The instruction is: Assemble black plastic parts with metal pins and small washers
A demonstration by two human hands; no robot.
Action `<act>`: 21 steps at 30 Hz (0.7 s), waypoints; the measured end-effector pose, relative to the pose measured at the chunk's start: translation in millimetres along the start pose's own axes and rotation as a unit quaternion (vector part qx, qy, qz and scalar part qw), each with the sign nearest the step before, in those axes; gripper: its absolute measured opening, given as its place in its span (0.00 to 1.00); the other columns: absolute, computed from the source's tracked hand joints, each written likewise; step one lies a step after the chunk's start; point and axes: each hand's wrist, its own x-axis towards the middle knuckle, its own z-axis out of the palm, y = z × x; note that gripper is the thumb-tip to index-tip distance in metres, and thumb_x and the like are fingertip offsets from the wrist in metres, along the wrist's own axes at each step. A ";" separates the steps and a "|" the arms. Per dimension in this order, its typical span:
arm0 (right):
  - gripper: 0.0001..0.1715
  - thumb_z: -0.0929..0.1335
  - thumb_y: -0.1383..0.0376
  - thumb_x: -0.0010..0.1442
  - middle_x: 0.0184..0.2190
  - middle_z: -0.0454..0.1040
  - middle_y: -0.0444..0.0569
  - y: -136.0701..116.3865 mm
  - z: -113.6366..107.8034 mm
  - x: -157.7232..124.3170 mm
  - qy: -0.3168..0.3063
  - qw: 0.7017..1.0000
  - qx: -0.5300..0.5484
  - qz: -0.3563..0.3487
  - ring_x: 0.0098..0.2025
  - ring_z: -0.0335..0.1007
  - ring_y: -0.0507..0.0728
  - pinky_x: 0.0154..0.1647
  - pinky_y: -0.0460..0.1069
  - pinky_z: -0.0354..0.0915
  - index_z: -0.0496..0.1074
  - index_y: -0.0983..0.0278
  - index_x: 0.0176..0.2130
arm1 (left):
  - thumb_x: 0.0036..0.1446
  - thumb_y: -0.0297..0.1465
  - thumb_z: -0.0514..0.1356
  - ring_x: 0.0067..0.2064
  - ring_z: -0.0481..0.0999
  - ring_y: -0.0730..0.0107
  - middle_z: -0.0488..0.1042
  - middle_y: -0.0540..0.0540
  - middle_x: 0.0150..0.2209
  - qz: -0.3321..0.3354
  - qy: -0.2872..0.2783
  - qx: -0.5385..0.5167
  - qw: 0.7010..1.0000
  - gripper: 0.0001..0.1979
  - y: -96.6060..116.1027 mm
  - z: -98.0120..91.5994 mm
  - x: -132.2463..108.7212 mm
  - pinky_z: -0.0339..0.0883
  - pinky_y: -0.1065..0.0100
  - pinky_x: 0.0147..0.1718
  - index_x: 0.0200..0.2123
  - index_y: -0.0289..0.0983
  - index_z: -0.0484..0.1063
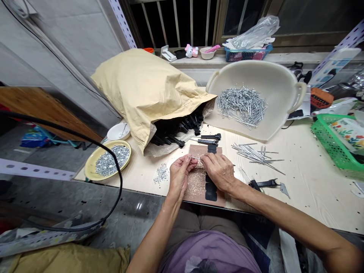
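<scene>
My left hand (179, 174) and my right hand (219, 171) meet over a brown board (195, 189) at the table's front edge. Between their fingertips runs a thin metal pin (195, 158), pinched by both hands. A column of black pads (211, 191) lies on the board, partly covered by my right hand. Small washers (161, 173) are scattered left of my left hand. Just beyond the board lie two black plastic pieces (209, 141), with thin metal shafts. To the right are loose metal pins (257, 154) and more black pieces (264, 183) beside a small blade-like piece (284, 190).
A large yellow sack (148, 83) spills black plastic parts (182, 131). Behind stands a whitish basin (280, 94) holding many pins. A yellow plate (88, 167) carries washers, near a white dish (116, 132). A green basket (327, 148) sits right; a black cable (121, 182) loops at left.
</scene>
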 end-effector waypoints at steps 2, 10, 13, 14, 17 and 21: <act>0.14 0.57 0.71 0.66 0.39 0.73 0.49 0.1 1.4 0.6 -0.001 1.000 -0.007 -0.013 0.36 0.62 0.54 0.35 0.51 0.51 0.70 0.63 0.42 | 0.43 0.33 0.70 0.29 0.77 0.74 0.77 0.46 0.27 -0.001 -0.001 -0.001 1.000 0.15 0.5 0.2 -0.1 0.71 0.71 0.35 0.32 0.30 0.74; 0.15 0.57 0.71 0.66 0.32 0.72 0.49 3.0 -3.5 7.0 -0.017 0.999 0.026 -0.027 0.34 0.62 0.54 0.32 0.50 0.51 0.71 0.63 0.38 | 0.45 0.35 0.68 0.28 0.76 0.76 0.77 0.47 0.26 0.024 0.002 0.022 0.999 0.14 0.4 -0.5 -0.3 0.69 0.72 0.34 0.32 0.31 0.74; 0.14 0.58 0.70 0.66 0.32 0.72 0.49 2.7 -1.3 6.2 -0.019 0.998 0.048 -0.019 0.34 0.63 0.54 0.32 0.49 0.51 0.71 0.63 0.37 | 0.45 0.36 0.68 0.27 0.75 0.76 0.76 0.47 0.27 0.014 -0.021 0.052 0.998 0.14 -0.7 -5.3 0.4 0.69 0.73 0.31 0.32 0.31 0.75; 0.14 0.58 0.68 0.66 0.32 0.72 0.49 2.8 -0.4 5.9 -0.021 0.998 0.063 -0.009 0.33 0.63 0.53 0.32 0.49 0.52 0.71 0.63 0.36 | 0.46 0.36 0.67 0.26 0.74 0.77 0.76 0.47 0.27 0.012 -0.027 0.065 0.997 0.14 -1.1 -7.3 0.7 0.69 0.73 0.30 0.32 0.31 0.75; 0.16 0.57 0.62 0.68 0.33 0.72 0.48 4.7 1.1 5.6 -0.051 0.989 0.132 0.033 0.31 0.65 0.52 0.29 0.47 0.52 0.70 0.63 0.36 | 0.47 0.37 0.66 0.26 0.74 0.76 0.76 0.47 0.27 0.034 -0.033 0.109 0.993 0.14 -1.2 -12.9 1.5 0.69 0.73 0.30 0.33 0.32 0.76; 0.16 0.58 0.58 0.67 0.32 0.71 0.45 8.9 1.0 6.6 -0.110 0.962 0.236 0.077 0.31 0.66 0.51 0.26 0.45 0.51 0.69 0.62 0.35 | 0.48 0.37 0.66 0.25 0.73 0.76 0.76 0.46 0.26 0.061 -0.041 0.175 0.982 0.13 1.4 -16.7 1.9 0.67 0.73 0.28 0.31 0.32 0.76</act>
